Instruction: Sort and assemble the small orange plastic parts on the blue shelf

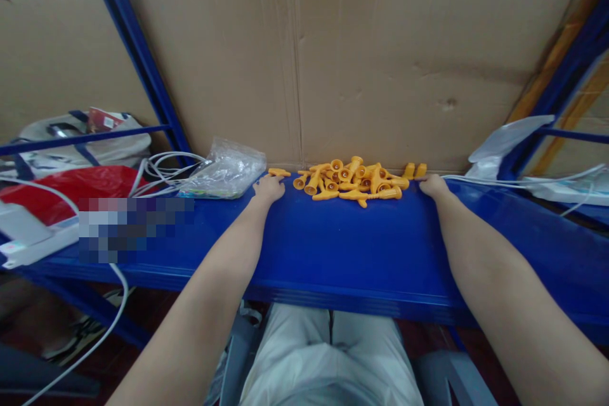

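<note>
A pile of orange-yellow plastic parts point(352, 179), several with cup-shaped ends, lies at the back of the blue table point(352, 254). My left hand point(269, 189) rests left of the pile, just in front of a single orange piece point(279, 172); whether it grips anything is too small to tell. To the right of the pile, my right hand point(434, 185) is beside two upright orange pieces point(415, 170). Its fingertips are too small to make out, so any hold on a piece is unclear.
Cardboard point(380, 63) stands behind the table. Clear plastic bags point(228, 168), white cables point(159, 168), a red bag point(95, 184) and a white power strip point(42, 244) lie on the left. White plastic point(504, 146) and more cables are at the right, near a blue post.
</note>
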`<state>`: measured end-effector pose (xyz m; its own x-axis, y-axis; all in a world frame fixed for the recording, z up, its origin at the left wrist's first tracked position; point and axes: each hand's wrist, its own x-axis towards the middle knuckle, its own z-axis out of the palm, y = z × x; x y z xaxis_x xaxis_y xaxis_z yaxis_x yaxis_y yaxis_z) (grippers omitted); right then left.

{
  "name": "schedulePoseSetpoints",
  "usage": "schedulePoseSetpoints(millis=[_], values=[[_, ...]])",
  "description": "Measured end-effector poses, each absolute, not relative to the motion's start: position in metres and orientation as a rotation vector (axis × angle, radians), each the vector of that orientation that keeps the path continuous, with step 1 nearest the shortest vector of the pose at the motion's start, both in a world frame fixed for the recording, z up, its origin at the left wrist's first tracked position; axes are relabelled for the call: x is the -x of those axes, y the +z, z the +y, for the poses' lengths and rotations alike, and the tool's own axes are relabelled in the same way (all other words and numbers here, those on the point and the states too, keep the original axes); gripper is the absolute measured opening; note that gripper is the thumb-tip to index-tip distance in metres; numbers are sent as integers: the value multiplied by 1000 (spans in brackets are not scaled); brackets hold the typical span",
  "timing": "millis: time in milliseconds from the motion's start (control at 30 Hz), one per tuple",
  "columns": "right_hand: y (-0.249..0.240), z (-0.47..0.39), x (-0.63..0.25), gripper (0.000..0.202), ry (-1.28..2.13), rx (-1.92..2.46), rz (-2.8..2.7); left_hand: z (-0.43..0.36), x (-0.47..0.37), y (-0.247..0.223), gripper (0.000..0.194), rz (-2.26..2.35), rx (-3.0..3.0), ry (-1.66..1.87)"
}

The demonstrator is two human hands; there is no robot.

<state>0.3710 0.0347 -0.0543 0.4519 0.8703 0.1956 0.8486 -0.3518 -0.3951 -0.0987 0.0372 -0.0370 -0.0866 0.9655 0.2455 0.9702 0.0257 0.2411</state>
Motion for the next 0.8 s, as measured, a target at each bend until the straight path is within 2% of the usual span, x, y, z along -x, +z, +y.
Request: schedulePoseSetpoints(millis=[100, 433, 667, 800], values=[[-56, 37, -373, 50, 47, 2260, -1438, 36, 98, -35, 44, -2230, 2090, -517], [-59, 41, -374, 47, 74, 2254, -1383, 44, 100, -37, 53, -2263, 2013, -537], [-57, 39, -373, 47, 64, 2256, -1406, 48, 98, -44, 59, -2354, 2072, -414], [-60, 37, -373, 43, -44, 2218, -1458, 47, 97, -44, 57, -2347, 2069, -375]])
